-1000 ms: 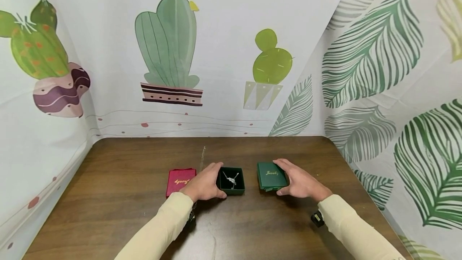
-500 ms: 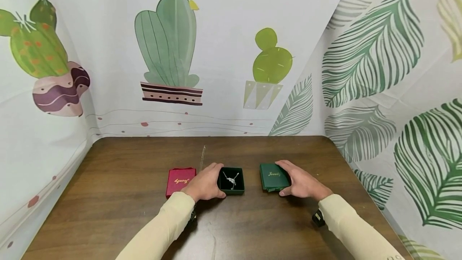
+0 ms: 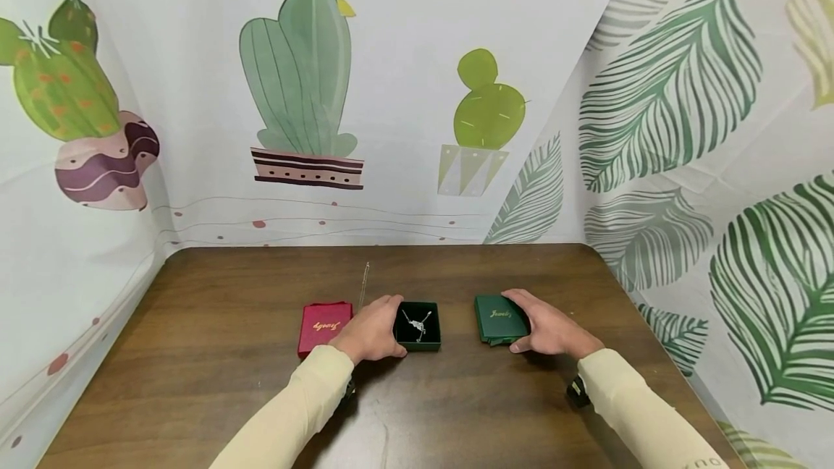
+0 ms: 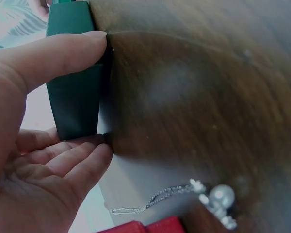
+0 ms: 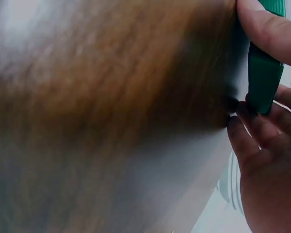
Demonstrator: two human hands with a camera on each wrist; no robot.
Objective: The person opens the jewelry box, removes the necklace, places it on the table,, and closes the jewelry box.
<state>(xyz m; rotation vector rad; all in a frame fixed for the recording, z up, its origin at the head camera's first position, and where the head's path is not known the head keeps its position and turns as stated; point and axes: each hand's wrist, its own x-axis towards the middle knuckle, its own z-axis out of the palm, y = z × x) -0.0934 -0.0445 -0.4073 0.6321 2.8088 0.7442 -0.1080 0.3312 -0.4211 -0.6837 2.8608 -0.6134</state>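
A dark green jewelry box base (image 3: 418, 344) stands uncovered on the table, a silver necklace (image 3: 417, 326) lying inside it. My left hand (image 3: 369, 330) holds this base from its left, thumb on the near side and fingers at the far side; the left wrist view shows the box wall (image 4: 76, 104) between thumb and fingers. My right hand (image 3: 552, 326) grips the green box lid (image 3: 498, 315) by its right part, gold lettering facing up. In the right wrist view thumb and fingers pinch the lid's edge (image 5: 263, 80), close over the table.
A red jewelry box (image 3: 323, 330) with gold lettering lies left of my left hand. Beside it, a chain necklace (image 4: 157, 198) with a pearl pendant (image 4: 221, 197) rests on the brown table (image 3: 215, 353). A printed cloth backdrop (image 3: 404, 93) hangs behind and at the sides.
My right hand has slid a little to the right with the green lid, widening the gap to the base. The left hand and the base have stayed in place.
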